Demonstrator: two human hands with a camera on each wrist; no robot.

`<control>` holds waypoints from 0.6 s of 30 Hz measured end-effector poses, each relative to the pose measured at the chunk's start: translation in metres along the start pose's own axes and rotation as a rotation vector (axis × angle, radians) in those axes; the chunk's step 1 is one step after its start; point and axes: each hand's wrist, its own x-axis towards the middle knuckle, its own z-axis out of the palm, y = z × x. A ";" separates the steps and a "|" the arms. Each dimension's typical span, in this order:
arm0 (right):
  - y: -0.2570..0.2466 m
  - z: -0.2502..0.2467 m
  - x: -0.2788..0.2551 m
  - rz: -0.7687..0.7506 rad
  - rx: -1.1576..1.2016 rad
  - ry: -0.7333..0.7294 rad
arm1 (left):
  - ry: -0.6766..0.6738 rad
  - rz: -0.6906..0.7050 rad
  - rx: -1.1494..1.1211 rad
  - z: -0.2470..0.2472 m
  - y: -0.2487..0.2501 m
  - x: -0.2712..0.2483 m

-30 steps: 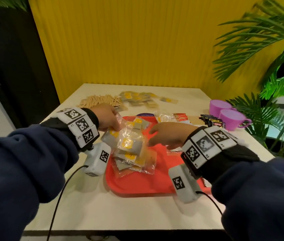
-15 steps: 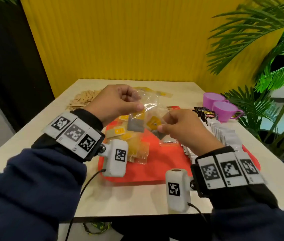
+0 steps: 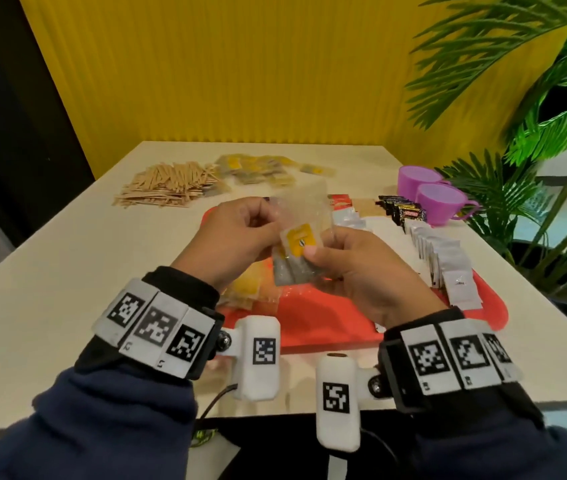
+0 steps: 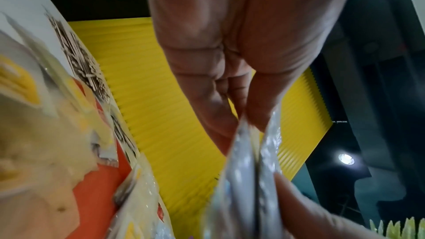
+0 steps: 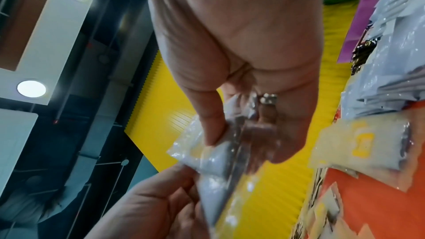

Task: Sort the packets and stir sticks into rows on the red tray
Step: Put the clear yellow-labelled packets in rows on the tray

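From the head camera: both hands up above the red tray, sharing a clear-wrapped yellow-and-grey packet. Left hand pinching the packet's upper left edge, fingers curled in. Right hand clamped on the lower right, thumb pressed flat on the yellow label. Under the hands, a loose heap of yellow packets lying on the tray's left side. Along the tray's right edge, a row of white packets standing upright, with dark packets lined up beyond them. Over on the table, far left, a pile of wooden stir sticks, more yellow packets just beside it. Two purple cups off the tray at the far right, near the green plant.

Left wrist view: fingers closed tight on the crinkly wrapper, blurred; tray and yellow packets low at left.

Right wrist view: thumb and fingers nipping the packet, the other hand gripping it from below, white packets at the right edge.
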 end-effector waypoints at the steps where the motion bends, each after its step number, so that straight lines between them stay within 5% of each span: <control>1: 0.001 -0.001 0.001 -0.005 0.003 0.029 | -0.004 -0.019 0.028 -0.002 0.000 -0.001; 8: 0.001 -0.017 0.006 -0.035 0.140 0.221 | -0.180 -0.329 0.778 -0.034 -0.011 0.001; 18: 0.005 -0.023 0.008 -0.053 0.196 0.234 | -0.338 -0.471 1.208 -0.034 -0.027 0.018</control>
